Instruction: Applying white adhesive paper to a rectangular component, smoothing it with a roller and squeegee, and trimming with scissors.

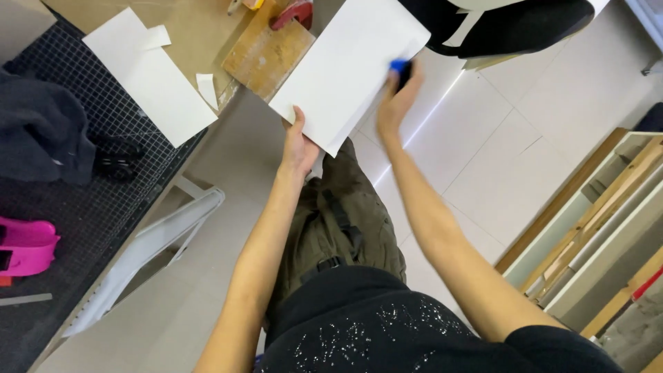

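Note:
A large white sheet of card (pixel 345 69) is held up over my lap, tilted. My left hand (pixel 298 145) grips its lower edge, thumb on top. My right hand (pixel 395 100) is at the sheet's right edge, closed on a small blue and black tool (pixel 400 69) that touches the card. Below the hands are my olive trousers (pixel 338 221) and black shirt.
To the left stands a table with a black gridded cutting mat (pixel 103 179), another white sheet (pixel 148 76), paper scraps, a wooden block (pixel 266 52), dark cloth (pixel 41 128) and a pink object (pixel 26 245). A black chair (pixel 511 27) is ahead; wooden frames (pixel 608 221) lean at right.

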